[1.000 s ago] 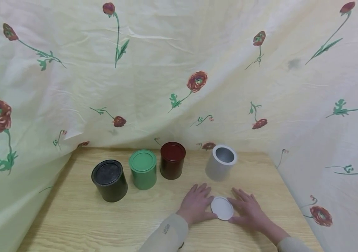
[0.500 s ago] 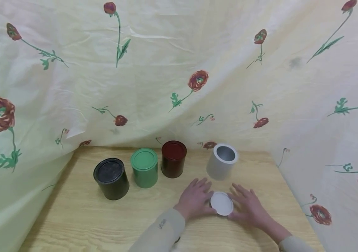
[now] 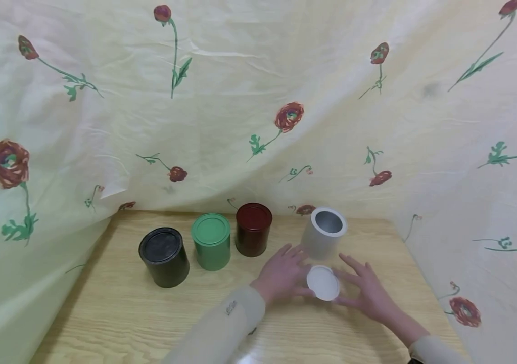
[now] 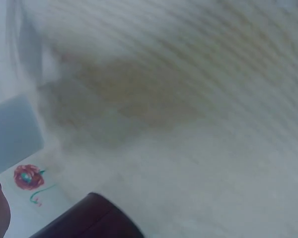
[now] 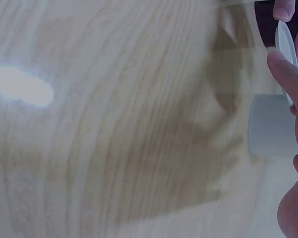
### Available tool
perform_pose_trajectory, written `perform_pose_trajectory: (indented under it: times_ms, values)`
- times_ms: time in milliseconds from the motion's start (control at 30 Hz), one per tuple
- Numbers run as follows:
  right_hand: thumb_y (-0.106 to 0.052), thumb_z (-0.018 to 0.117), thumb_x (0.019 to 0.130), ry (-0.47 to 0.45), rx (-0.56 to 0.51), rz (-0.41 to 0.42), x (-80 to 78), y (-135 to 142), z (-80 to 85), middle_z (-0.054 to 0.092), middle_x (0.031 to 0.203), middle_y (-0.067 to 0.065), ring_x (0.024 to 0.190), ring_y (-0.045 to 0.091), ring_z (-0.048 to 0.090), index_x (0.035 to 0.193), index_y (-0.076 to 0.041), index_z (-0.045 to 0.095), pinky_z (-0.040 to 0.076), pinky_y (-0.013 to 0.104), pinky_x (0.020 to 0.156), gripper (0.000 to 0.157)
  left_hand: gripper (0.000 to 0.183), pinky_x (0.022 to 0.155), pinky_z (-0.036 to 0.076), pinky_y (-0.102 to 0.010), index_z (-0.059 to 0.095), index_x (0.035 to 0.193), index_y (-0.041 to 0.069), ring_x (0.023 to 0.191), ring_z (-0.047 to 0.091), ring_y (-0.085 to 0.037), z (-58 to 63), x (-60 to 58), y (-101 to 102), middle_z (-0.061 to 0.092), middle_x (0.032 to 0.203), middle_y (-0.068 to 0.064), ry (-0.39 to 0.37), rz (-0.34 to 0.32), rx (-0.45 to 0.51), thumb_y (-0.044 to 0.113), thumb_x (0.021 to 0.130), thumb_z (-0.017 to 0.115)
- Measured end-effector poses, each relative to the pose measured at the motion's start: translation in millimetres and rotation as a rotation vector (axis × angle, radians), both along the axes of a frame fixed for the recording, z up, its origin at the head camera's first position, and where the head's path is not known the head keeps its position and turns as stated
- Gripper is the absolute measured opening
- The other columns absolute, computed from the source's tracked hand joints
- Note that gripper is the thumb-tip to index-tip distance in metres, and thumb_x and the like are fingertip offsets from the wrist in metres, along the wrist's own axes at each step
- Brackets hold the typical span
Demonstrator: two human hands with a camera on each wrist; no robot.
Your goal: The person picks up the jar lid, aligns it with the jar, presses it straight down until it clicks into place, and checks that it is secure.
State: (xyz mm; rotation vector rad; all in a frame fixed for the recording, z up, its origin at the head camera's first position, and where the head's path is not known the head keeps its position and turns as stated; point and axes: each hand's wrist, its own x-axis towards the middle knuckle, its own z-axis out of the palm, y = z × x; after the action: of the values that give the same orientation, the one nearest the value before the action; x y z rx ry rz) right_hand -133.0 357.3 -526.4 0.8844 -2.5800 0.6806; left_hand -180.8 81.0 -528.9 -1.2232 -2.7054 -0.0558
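A round white lid (image 3: 323, 283) is held by its edges between both hands, above the table and just in front of an open white canister (image 3: 318, 245). My left hand (image 3: 281, 275) pinches its left edge between thumb and fingers. On the opposite edge, the thumb and index finger of my right hand (image 3: 367, 293) grip it, the other fingers spread. Seen nearly edge-on in the right wrist view, the lid (image 5: 286, 42) is apart from the tabletop. The left wrist view catches only a sliver of hand, with the white canister (image 4: 15, 134) beyond.
Left of the white canister stand a dark red canister (image 3: 252, 237), a green canister (image 3: 213, 247) and a black canister (image 3: 165, 260), all lidded. Behind the wooden table (image 3: 117, 313) hangs a flowered cloth (image 3: 222, 126), which also runs along both sides.
Both hands have carried the lid up off the table and towards the open white canister. The canisters have stayed in place; the head view has shifted slightly.
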Motion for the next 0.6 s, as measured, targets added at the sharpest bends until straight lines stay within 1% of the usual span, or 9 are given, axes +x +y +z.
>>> perform_pose_trajectory:
  times_ms: [100,200,333,400,500,600]
  values:
    - [-0.034,0.100,0.061,0.004,-0.006,-0.004,-3.1,-0.8,6.0,0.058,0.146,0.032,0.128,0.064,0.052,0.124,-0.006,0.079,0.027,0.096,0.092,0.072,0.075,0.130,0.029,-0.046,0.068,0.145,0.029,0.157,0.037,-0.023,11.3,-2.1,-2.5,0.051,0.163,0.002,0.028,-0.009,-0.007,0.082,0.095,0.053]
    - [-0.035,0.101,0.061,0.010,0.002,-0.011,-6.2,-0.3,12.4,0.058,0.146,0.032,0.128,0.066,0.052,0.124,-0.009,0.079,0.029,0.096,0.092,0.072,0.075,0.130,0.029,-0.045,0.068,0.144,0.029,0.158,0.036,-0.022,19.6,-4.9,-3.1,0.048,0.165,0.002,0.056,-0.006,-0.017,0.083,0.094,0.053]
    - [-0.036,0.101,0.061,0.029,0.007,-0.012,-10.4,0.7,19.5,0.059,0.146,0.030,0.127,0.066,0.053,0.124,-0.010,0.079,0.030,0.096,0.092,0.072,0.074,0.130,0.030,-0.045,0.069,0.143,0.029,0.159,0.034,-0.023,29.3,-9.0,-2.8,0.046,0.167,0.001,0.085,-0.010,-0.012,0.082,0.093,0.057]
    - [-0.036,0.101,0.061,0.034,0.007,-0.011,-12.4,1.1,22.5,0.058,0.147,0.030,0.128,0.066,0.052,0.125,-0.010,0.079,0.029,0.096,0.094,0.072,0.072,0.129,0.031,-0.046,0.071,0.142,0.029,0.159,0.035,-0.023,34.5,-11.1,-2.8,0.047,0.167,0.001,0.098,-0.016,-0.002,0.081,0.092,0.059]
    - [-0.035,0.100,0.062,0.036,0.000,-0.005,-14.9,0.6,28.1,0.057,0.148,0.030,0.129,0.067,0.051,0.126,-0.010,0.079,0.026,0.096,0.097,0.072,0.070,0.130,0.031,-0.045,0.071,0.141,0.030,0.159,0.035,-0.023,43.0,-13.6,-3.4,0.047,0.166,0.001,0.105,-0.022,-0.004,0.080,0.092,0.061]
    - [-0.035,0.099,0.063,0.049,-0.002,0.003,-17.5,0.0,34.7,0.057,0.148,0.031,0.130,0.066,0.050,0.127,-0.010,0.079,0.026,0.096,0.097,0.072,0.069,0.130,0.029,-0.045,0.071,0.140,0.031,0.159,0.035,-0.022,51.3,-15.6,-4.6,0.047,0.167,0.001,0.100,-0.022,-0.024,0.080,0.093,0.059]
